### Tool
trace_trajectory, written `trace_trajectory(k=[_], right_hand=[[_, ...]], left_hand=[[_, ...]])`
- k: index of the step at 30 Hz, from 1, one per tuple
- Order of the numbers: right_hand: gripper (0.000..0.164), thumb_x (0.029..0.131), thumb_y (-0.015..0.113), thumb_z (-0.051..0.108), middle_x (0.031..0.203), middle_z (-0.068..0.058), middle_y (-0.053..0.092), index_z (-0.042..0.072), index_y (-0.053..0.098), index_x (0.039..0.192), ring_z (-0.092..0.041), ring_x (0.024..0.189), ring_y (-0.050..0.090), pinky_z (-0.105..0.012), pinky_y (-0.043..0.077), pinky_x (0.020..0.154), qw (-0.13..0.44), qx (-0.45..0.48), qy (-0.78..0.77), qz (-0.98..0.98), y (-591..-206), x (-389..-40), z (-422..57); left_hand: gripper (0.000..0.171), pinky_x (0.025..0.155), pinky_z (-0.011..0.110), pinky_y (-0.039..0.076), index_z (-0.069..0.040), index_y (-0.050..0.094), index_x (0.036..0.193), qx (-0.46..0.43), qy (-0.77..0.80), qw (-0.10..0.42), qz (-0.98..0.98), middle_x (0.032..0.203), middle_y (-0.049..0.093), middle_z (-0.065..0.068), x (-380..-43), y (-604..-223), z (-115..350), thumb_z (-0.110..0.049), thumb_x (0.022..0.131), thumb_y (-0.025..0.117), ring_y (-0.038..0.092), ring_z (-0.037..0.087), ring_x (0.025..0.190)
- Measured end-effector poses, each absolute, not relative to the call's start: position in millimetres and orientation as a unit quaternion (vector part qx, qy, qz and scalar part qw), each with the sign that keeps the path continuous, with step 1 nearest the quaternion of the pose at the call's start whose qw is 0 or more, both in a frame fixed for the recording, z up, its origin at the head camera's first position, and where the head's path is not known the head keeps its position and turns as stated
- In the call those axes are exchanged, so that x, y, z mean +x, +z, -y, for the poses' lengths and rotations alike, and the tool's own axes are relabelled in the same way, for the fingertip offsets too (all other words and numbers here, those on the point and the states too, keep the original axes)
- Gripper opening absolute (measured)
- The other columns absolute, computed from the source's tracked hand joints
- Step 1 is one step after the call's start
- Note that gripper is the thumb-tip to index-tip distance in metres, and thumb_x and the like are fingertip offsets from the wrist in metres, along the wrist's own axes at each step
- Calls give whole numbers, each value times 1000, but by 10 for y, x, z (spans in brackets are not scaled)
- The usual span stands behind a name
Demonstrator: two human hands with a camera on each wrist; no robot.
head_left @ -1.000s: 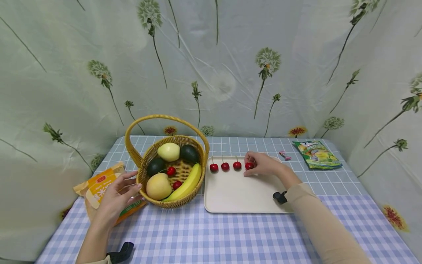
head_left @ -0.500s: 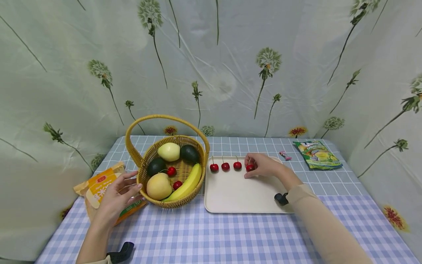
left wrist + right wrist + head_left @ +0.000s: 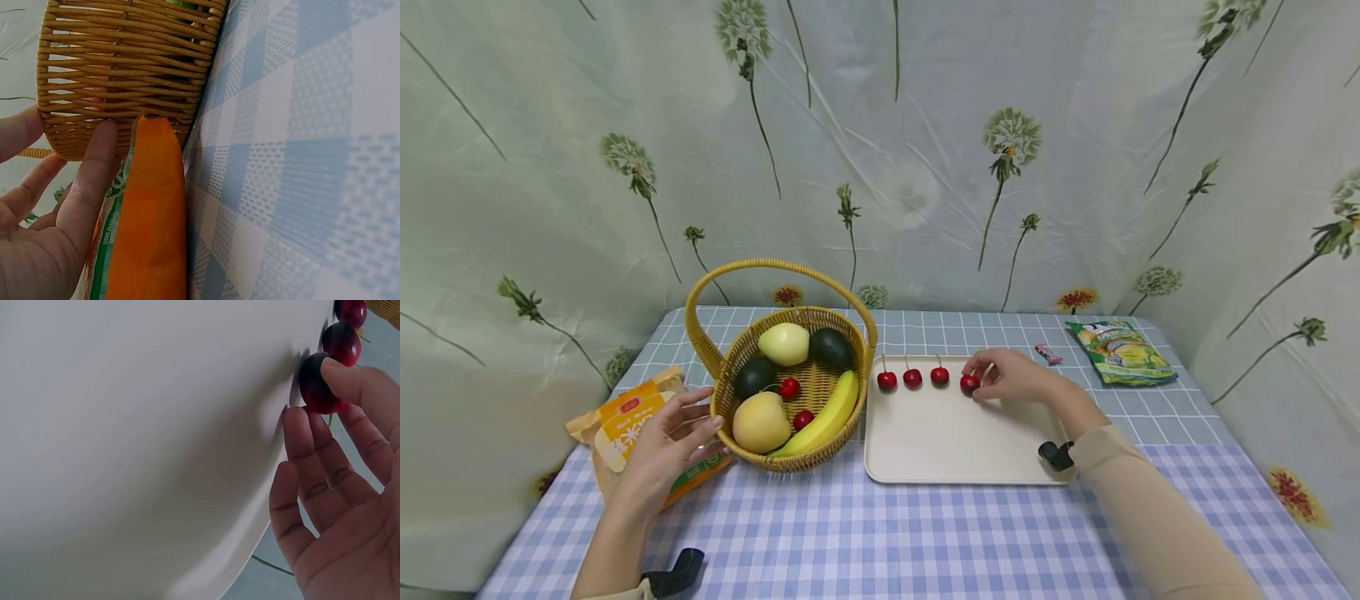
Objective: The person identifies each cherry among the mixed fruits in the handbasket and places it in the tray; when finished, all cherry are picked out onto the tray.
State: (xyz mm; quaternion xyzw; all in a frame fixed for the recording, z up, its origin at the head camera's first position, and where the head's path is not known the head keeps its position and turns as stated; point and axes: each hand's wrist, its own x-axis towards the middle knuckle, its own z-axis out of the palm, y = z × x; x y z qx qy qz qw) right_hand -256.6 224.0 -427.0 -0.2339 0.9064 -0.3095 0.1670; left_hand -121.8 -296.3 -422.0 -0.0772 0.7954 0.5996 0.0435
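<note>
On the cream tray [image 3: 955, 450], my right hand [image 3: 1011, 375] pinches a red cherry [image 3: 970, 384] between thumb and index finger. In the right wrist view, the thumb rests on this dark red cherry [image 3: 317, 384] while the other fingers spread loosely below. Three stemmed cherries [image 3: 913, 379] line up to its left along the tray's back edge. My left hand [image 3: 673, 437] touches the left side of the wicker basket [image 3: 797, 462] with extended fingers. The basket holds a banana [image 3: 831, 421], pale round fruits, dark green fruits and two cherries [image 3: 789, 388].
An orange snack bag [image 3: 632, 417] lies beneath the left hand, beside the basket. A green snack bag [image 3: 1123, 354] and a small pink wrapped candy [image 3: 1048, 354] lie at the back right. The basket's tall handle [image 3: 775, 264] arches above its back. A checked cloth [image 3: 865, 542] covers the table.
My right hand has shifted slightly to the right, and more of its cherry shows, a little nearer the front. The left hand and basket have stayed in place.
</note>
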Motion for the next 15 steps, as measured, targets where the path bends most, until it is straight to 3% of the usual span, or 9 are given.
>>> trace_trajectory(k=[10,15], right_hand=[[29,94,78,5,111,-8,73,7,73,122,-21,99,67,-33,60,87,155,-235,-291,-914,-4254,-2614,-2187],[29,96,77,6,115,-9,73,8,72,124,-23,104,68,-37,62,90,160,-228,-289,-916,-4256,-2627,-2208]], left_hand=[[65,89,29,67,-11,44,161,-78,602,45,-793,133,60,1,-1220,-4220,2969,-27,105,72,68,-3,105],[65,89,29,67,-11,43,161,-76,601,45,-795,135,59,3,-1222,-4225,2972,-27,105,71,67,-4,105]])
